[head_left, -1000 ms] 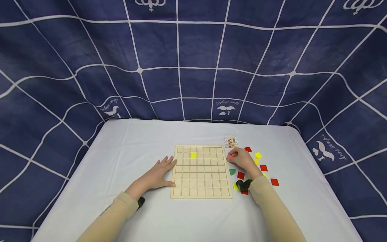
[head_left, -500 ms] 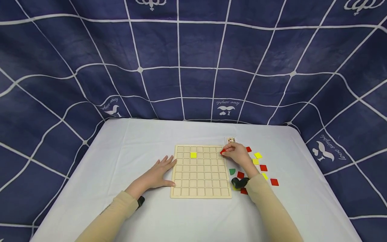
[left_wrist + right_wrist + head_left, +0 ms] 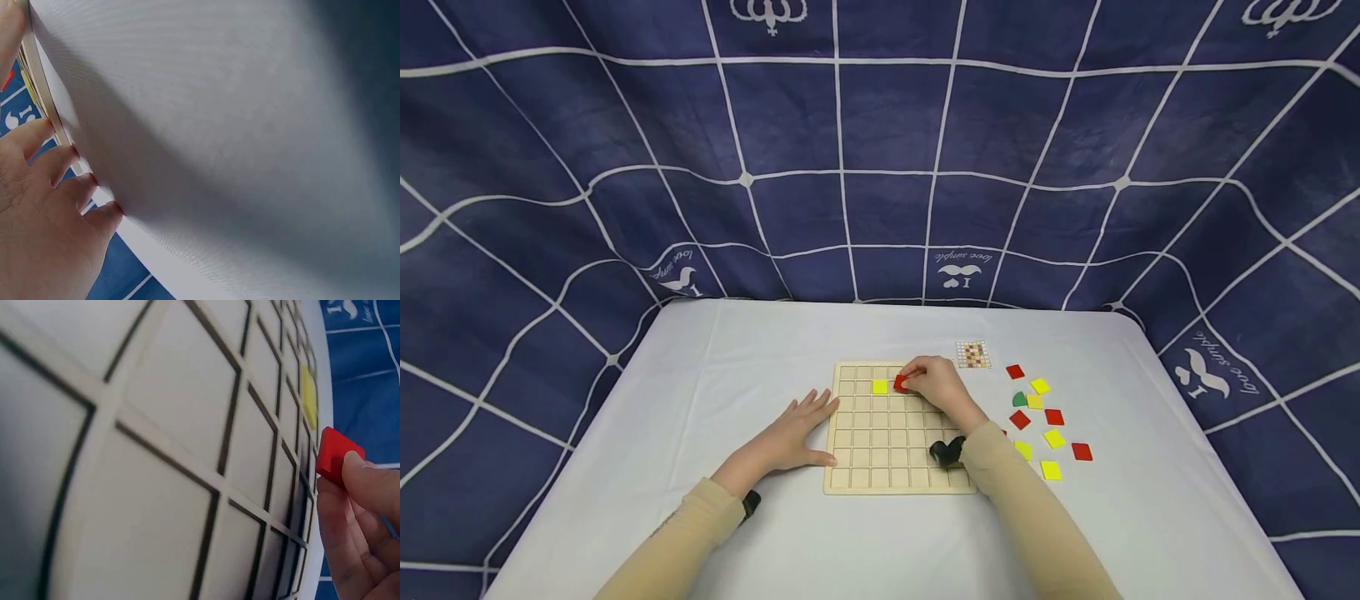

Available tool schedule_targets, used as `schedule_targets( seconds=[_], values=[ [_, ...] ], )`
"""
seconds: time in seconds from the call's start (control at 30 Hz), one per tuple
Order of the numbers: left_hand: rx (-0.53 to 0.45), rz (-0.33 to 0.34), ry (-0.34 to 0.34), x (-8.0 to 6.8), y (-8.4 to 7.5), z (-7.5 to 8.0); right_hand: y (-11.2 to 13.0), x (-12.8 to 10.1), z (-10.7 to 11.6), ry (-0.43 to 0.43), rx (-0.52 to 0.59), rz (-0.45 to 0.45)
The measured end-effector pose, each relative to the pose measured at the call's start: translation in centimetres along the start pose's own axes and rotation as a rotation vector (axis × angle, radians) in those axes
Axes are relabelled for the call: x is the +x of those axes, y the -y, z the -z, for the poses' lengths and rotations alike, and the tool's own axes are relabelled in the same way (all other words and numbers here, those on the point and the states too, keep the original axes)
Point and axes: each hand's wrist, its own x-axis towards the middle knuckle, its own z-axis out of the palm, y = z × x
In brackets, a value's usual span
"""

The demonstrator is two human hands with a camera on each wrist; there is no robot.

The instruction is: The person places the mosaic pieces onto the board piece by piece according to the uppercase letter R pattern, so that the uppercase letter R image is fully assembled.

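While board [image 3: 880, 438] holds one tile [image 3: 880, 387], red one [image 3: 334, 450] pinched.

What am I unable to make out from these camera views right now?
Head view: the pattern card is too small to read exactly.
Head view: a loose red tile is mostly covered by the right sleeve.
Head view: some squares of the board lie under the right hand and sleeve.
Head view: fingers cover part of the held red tile.
Left wrist view: the left edge cuts off the left hand.
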Motion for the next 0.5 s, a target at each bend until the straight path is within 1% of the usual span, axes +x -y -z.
schedule_targets(
  seconds=[0.2,0.37,0.5],
  values=[
    [0.003,0.001,0.001,0.0,-0.1,0.0,0.4,-0.1,-0.6,-0.004,-0.073,0.050],
    [0.003,-0.006,0.001,-0.1,-0.2,0.2,0.5,0.2,-0.9,0.007,-0.135,0.058],
    [0.002,-0.010,0.002,-0.1,-0.2,0.2,0.5,0.4,-1.3,-0.005,-0.191,0.077]
  ],
)
